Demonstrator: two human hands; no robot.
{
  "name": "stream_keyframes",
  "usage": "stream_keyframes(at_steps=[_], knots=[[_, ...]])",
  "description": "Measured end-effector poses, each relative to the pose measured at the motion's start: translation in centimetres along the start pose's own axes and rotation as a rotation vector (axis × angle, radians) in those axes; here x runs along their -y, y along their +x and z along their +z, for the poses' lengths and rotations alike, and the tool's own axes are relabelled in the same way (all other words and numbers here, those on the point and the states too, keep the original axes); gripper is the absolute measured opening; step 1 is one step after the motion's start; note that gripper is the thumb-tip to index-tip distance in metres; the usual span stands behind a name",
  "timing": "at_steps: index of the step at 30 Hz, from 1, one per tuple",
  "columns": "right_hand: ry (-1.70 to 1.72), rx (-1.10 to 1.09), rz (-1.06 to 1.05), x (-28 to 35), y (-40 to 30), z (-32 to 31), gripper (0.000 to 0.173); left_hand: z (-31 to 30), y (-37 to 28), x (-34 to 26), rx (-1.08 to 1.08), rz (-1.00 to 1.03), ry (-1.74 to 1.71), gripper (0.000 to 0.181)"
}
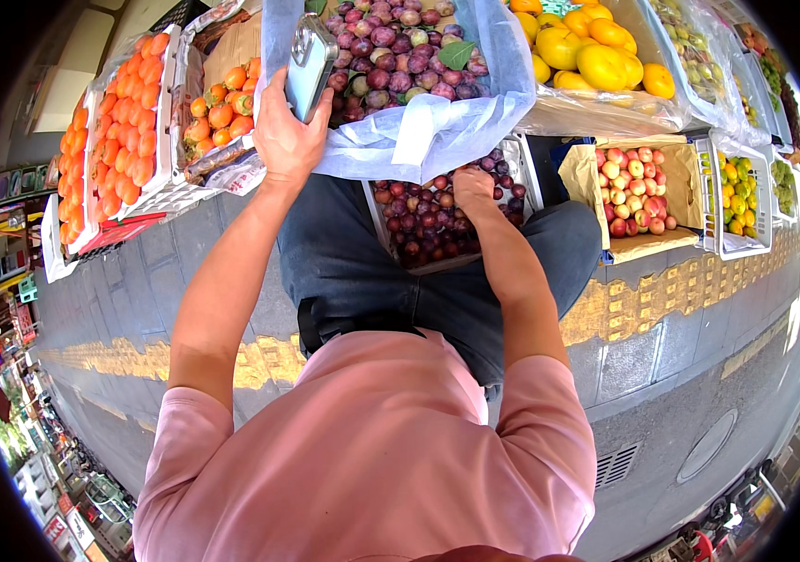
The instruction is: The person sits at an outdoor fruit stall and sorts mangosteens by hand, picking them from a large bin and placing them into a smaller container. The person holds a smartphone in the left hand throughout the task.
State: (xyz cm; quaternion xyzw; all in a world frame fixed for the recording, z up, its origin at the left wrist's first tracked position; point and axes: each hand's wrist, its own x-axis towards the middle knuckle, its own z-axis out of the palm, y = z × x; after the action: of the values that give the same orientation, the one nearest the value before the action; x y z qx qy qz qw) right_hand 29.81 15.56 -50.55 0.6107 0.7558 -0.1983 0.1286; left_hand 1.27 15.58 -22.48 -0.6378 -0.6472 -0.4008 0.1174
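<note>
My left hand grips a smartphone in a clear case, its camera side facing up, beside the upper box of plums. Those purple plums lie in a box lined with pale blue-white paper, a green leaf among them. Below that box, between my knees, is a white plastic crate of darker red-purple plums. My right hand reaches down into this crate with curled fingers touching the fruit. Its fingertips are hidden, so whether it holds a plum is unclear.
Orange persimmons and trays of orange-red fruit stand at left. Upper right has large yellow fruit. Lower right holds a paper-lined box of peaches and a white basket of green-orange citrus. Yellow tactile paving crosses the pavement.
</note>
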Motion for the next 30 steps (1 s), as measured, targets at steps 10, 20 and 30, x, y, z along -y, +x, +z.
stream_keyframes(at_steps=[10, 20, 30], knots=[[0.477, 0.135, 0.226, -1.9, -0.1, -5.6, 0.047, -0.1, -0.1, 0.3, -0.018, 0.031, 0.002, 0.067], [0.119, 0.111, 0.094, -2.5, -2.8, -4.8, 0.042, -0.1, -0.1, 0.4, -0.024, 0.018, -0.024, 0.065], [0.113, 0.058, 0.143, -2.8, -1.7, -3.4, 0.035, 0.0, 0.1, 0.0, -0.02, 0.028, -0.004, 0.066]])
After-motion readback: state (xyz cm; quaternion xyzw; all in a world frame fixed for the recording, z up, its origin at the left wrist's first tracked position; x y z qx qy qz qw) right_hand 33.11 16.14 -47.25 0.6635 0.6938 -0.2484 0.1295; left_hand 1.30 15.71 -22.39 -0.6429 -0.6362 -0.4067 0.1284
